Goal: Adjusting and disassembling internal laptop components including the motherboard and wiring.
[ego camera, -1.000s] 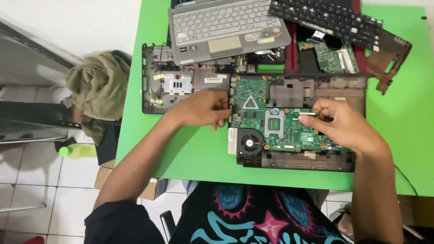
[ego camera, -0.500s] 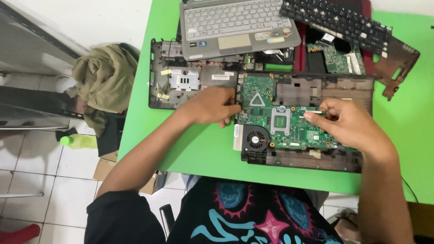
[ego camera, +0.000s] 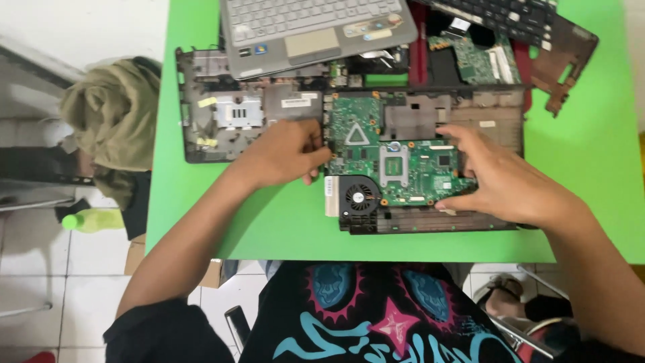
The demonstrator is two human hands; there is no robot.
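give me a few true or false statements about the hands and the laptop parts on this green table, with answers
1. The left hand rests at the left edge of the green circuit board. True.
2. The right hand holds a screwdriver. False: no tool shows in it; its fingers touch the board's right side.
3. The round black fan sits at the board's lower left corner. True.
4. The silver laptop lies between the two hands. False: it lies at the far side of the green table, beyond the board.
5. The board sits in a dark laptop base shell. True.
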